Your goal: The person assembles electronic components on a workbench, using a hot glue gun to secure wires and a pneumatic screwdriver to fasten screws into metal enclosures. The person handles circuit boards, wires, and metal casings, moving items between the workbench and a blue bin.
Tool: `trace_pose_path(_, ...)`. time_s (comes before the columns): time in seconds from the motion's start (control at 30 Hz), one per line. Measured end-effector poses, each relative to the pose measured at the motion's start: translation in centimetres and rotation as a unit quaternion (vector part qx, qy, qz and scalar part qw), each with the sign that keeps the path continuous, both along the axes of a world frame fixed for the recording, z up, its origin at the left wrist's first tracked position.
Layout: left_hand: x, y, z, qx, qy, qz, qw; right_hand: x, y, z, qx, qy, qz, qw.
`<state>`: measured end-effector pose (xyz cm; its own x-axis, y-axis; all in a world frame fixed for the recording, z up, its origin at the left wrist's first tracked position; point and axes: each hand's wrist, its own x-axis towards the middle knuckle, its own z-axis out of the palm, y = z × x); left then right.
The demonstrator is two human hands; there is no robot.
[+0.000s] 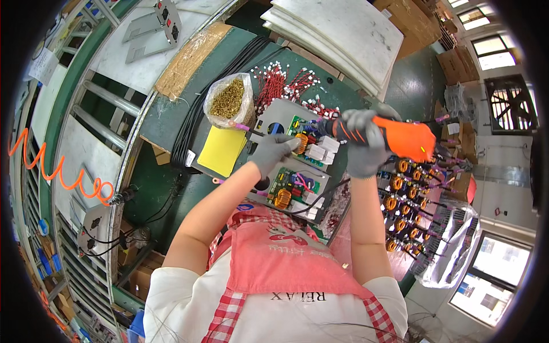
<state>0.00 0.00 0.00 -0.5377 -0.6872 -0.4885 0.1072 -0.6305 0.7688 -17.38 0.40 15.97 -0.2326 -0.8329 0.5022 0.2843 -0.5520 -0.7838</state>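
Note:
My right hand (366,143), in a grey glove, is wrapped round an orange power screwdriver (405,139). Its black nose points left, over the upper circuit board (313,150). My left hand (273,153), also gloved, is closed in a pinch at that board's left edge, beside a copper coil; what the fingertips hold, if anything, is hidden. Both the upper board and a lower circuit board (291,191) lie on grey metal plates (278,114). A black cable passes over the lower one. Left of my left hand lie yellow sheets (223,151).
A clear bag of small brass-coloured parts (229,102) stands behind the sheets. Red wires with white connectors (274,86) are heaped at the back. Several coil-bearing boards (407,200) stand to the right. Black cables (197,123) run along the green bench's left side; white panels (343,37) are stacked beyond.

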Motion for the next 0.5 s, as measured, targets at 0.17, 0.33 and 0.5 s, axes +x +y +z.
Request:
trace_pose_path(0.17,-3.7,-4.9,-0.2,-0.128,-0.352,0.005,0.927,-0.6,-5.3,-4.5,0.085,0.003,-0.078,0.993)
trace_pose_path(0.33,-5.7,-7.2,-2.8,-0.176,-0.469,-0.05,0.864,-1.2,-7.5,-7.7,0.106,0.01,-0.112,0.988)
trace_pose_path(0.5,-5.6,-7.2,-3.1,-0.197,-0.469,-0.085,0.857,-1.7,-8.1,-8.6,0.116,0.001,-0.111,0.987)
